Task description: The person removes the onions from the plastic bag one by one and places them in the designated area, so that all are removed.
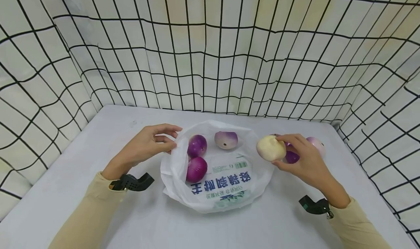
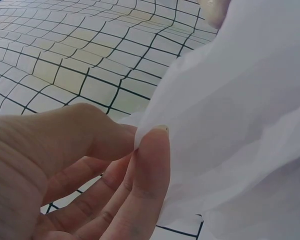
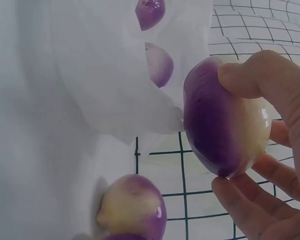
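My left hand (image 1: 144, 145) pinches the left rim of a white plastic bag (image 1: 175, 176) between thumb and fingertip, as the left wrist view shows. The bag lies with its mouth spread upward. Inside are two purple onions (image 1: 197, 145) at the left and a paler onion (image 1: 226, 140) toward the back. My right hand (image 1: 305, 161) grips another onion (image 3: 210, 120), half pale and half purple, between thumb and fingers, beside the bag's right rim. Behind that hand, partly hidden, sit a purple onion (image 1: 292, 156) and a pale one (image 1: 317, 146).
A white tabletop (image 1: 137, 216) carries the bag and onions. Black netting (image 1: 213, 52) over white sheeting rises at the back and both sides. Printed lettering (image 1: 221, 183) shows on the bag. A dark band (image 1: 134, 182) is around each wrist.
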`<state>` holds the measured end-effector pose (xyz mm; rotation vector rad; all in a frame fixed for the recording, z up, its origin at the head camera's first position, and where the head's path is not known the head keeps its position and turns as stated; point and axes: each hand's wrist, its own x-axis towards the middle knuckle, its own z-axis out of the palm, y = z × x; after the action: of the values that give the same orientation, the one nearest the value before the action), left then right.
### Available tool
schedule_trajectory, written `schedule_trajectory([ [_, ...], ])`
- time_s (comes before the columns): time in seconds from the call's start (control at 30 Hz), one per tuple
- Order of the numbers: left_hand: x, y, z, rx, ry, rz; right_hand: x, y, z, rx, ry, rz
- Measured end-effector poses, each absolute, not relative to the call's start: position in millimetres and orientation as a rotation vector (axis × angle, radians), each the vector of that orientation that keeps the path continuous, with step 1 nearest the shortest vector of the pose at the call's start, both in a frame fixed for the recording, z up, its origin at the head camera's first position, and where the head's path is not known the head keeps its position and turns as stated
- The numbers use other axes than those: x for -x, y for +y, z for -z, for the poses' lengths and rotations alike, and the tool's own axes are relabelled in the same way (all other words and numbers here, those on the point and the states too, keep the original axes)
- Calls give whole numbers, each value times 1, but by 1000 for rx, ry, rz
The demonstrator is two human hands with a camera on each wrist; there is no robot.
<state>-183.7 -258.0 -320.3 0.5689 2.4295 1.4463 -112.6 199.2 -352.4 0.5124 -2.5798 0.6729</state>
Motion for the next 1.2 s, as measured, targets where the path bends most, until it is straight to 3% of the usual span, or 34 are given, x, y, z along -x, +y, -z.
schedule_trajectory([
  [1.2, 187, -257, 324, -523, 2489, -1378, 95, 241, 378, -564, -2511, -742],
])
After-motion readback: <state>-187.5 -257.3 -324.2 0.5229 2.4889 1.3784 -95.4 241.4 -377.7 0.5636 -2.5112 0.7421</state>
